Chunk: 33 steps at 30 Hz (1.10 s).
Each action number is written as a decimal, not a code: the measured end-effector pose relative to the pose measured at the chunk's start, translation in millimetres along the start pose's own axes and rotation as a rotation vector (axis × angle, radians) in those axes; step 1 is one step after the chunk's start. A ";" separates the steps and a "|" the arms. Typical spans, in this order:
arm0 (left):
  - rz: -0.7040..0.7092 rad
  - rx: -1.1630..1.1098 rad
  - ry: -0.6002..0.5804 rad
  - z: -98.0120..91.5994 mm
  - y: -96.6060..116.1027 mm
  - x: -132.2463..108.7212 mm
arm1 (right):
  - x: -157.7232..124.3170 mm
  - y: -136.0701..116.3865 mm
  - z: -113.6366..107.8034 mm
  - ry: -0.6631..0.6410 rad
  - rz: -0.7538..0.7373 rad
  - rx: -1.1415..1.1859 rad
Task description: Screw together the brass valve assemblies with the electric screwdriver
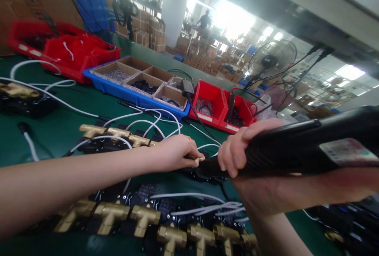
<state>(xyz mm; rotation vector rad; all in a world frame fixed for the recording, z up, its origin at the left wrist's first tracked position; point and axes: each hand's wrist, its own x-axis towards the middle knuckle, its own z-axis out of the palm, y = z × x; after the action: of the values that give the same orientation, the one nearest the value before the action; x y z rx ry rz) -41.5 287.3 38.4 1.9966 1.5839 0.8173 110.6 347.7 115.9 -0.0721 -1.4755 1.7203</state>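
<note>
My left hand [179, 152] reaches in from the left, thumb and fingers pinched on a small pale brass-coloured piece [199, 161]. My right hand [237, 151] is wrapped round a black electric screwdriver [299, 143] with a sticker on its side. The screwdriver's tapered nose points left, close to the left fingertips; whether it touches the piece I cannot tell. Below both hands, black valve units with brass tee fittings [143, 216] and white cables [192, 196] lie in a row. Behind my left wrist is another row of brass fittings [118, 132] on black bodies.
A blue tray [139, 100] with cardboard compartments holds screws and small black parts. Red bins [209, 100] stand to its right, more red bins [79, 52] at far left. White cables loop over the green bench [100, 185]. Fans, cartons and a distant person [204, 19] are beyond.
</note>
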 end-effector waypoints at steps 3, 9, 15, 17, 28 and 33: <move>-0.071 -0.071 0.035 -1.5 -1.1 0.5 | 3.0 0.6 13.2 0.003 0.030 0.007; -0.134 -0.069 0.070 -2.7 -4.3 5.1 | 7.4 19.7 24.8 -0.012 0.063 0.047; -0.149 -0.081 0.035 -3.8 -7.7 4.8 | 7.3 23.1 23.1 0.005 0.059 0.039; -0.159 -0.074 0.027 -4.0 -7.5 4.8 | 7.0 24.1 23.6 0.003 0.061 0.033; -0.194 -0.023 0.000 -3.2 -7.5 4.6 | 7.0 29.4 24.4 0.006 0.057 0.043; -0.177 -0.023 -0.007 -2.8 -8.9 4.6 | 10.0 31.8 27.3 0.023 0.009 0.018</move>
<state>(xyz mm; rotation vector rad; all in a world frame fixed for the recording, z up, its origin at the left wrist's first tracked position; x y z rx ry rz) -48.9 293.8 35.2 1.8104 1.7104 0.7553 72.1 334.0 102.2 -0.0889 -1.4444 1.7346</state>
